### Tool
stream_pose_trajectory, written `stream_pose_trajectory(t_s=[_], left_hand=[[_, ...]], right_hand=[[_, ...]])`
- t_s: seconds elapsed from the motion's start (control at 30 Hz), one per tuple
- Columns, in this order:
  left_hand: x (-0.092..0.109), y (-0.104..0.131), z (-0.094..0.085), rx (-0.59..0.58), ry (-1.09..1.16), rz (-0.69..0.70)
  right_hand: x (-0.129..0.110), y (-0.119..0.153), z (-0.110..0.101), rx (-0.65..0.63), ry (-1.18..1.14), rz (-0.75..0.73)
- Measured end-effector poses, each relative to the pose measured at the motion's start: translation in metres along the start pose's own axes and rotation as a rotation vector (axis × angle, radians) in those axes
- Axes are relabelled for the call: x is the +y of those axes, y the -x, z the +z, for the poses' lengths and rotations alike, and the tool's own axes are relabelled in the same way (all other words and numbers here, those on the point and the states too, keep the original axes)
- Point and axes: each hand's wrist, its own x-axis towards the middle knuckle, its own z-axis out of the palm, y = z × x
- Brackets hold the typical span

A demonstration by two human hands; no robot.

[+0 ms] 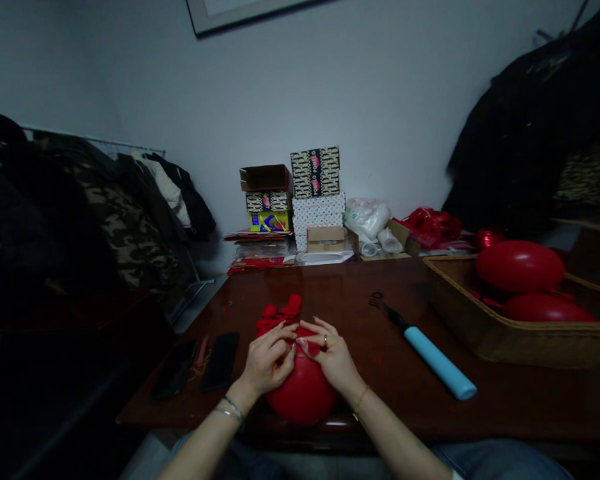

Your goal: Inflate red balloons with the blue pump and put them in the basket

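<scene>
An inflated red balloon (303, 393) rests at the table's near edge, its neck pointing away from me. My left hand (271, 357) pinches the neck from the left, thumb and fingertips together. From the right, my right hand (329, 352) grips the same neck, its fingertips nearly touching those of the left. The neck itself is mostly covered by my fingers. Just beyond my hands lies a pile of uninflated red balloons (293, 305). A light blue hand pump (440, 363) with a black nozzle lies on the table to the right.
On the brown table (330, 287), a wicker basket (505, 340) with red balloons stands right. Scissors (376, 298) lie near the pump tip. Two dark phones (220, 361) flank a small reddish item with yellow string at left. Boxes (317, 213) are stacked against the wall.
</scene>
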Motion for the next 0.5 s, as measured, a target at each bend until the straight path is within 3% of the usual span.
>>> stream_pose_trajectory(t_s=[0.1,0.27,0.5], left_hand=[[0.002,-0.003,-0.002,0.006,0.04,-0.122],[0.005,-0.011,-0.003,0.108,0.19,-0.458],[0.006,-0.023,0.001,0.204,0.677,-0.724]], right_hand=[[-0.002,0.001,0.001,-0.009,-0.012,0.0],[-0.003,0.002,0.005,0.03,-0.008,-0.046],[0.001,0.008,0.008,0.109,0.191,-0.122]])
